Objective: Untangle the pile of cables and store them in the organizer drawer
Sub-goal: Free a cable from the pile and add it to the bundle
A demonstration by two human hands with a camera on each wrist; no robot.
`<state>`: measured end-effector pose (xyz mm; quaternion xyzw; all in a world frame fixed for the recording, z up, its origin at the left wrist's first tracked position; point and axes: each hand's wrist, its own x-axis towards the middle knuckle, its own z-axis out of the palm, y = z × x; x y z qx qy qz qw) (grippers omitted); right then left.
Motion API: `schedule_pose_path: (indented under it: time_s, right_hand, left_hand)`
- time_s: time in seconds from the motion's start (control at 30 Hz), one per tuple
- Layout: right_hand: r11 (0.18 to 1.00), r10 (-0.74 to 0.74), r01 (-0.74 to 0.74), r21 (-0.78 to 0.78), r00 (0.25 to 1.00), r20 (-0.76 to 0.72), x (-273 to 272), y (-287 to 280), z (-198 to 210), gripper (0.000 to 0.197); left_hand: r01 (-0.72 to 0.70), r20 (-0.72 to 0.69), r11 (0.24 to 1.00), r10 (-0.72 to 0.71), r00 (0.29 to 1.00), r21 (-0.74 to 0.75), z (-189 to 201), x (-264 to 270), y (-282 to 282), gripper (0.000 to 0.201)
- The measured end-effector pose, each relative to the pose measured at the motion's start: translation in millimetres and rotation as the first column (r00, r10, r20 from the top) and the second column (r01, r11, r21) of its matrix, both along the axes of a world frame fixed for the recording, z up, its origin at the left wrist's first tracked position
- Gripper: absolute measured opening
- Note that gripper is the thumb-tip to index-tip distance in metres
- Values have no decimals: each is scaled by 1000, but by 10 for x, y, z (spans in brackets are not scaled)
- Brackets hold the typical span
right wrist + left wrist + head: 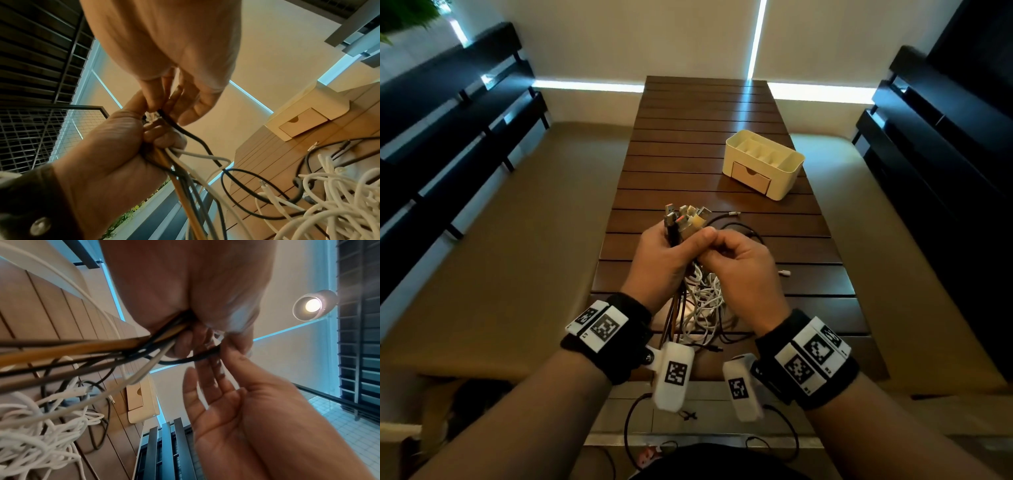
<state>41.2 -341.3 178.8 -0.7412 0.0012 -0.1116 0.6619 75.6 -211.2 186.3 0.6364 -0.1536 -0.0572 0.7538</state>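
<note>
My left hand (664, 250) grips a bundle of cable ends (686, 219), their USB plugs sticking up above the fist. Beside it, my right hand (722, 250) pinches one black cable (185, 360) between thumb and forefinger right at the bundle; its other fingers are stretched out. The black cable (185, 131) loops down to the table. Under both hands lies the tangled pile (705, 308) of white, black and brown cables. The cream organizer (763, 150) stands at the far right, its drawer (751, 180) closed.
The slatted wooden table (705, 113) is long and narrow, with dark benches (448, 120) on both sides. A small white connector (784, 273) lies loose to the right of my hands. A cable end (732, 214) trails toward the organizer.
</note>
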Motion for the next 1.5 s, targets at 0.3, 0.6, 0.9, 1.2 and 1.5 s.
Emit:
schedule_pose_path:
  time_s: [0.3, 0.6, 0.9, 1.2, 1.5]
  right_hand:
    - [986, -25, 45, 163, 992, -123, 9, -67, -157, 11]
    - [884, 186, -375, -278, 829, -528, -15, 25, -710, 29]
    - [897, 21, -54, -438, 996, -81, 401, -7, -269, 30]
    - [917, 244, -290, -275, 951, -188, 359, 324, -239, 11]
    - [929, 242, -272, -249, 959, -146, 363, 256, -383, 17]
  left_hand:
    - [-122, 76, 985, 114, 991, 124, 91, 122, 90, 26]
    - [-415, 221, 899, 380, 898, 139, 108, 237, 117, 33]
    - [-314, 153, 939, 293, 944, 138, 83, 363, 124, 39]
    - [-383, 198, 909, 350, 916, 165, 16, 453, 156, 20]
    - [-229, -84, 973, 227, 970, -12, 6, 487, 244, 15]
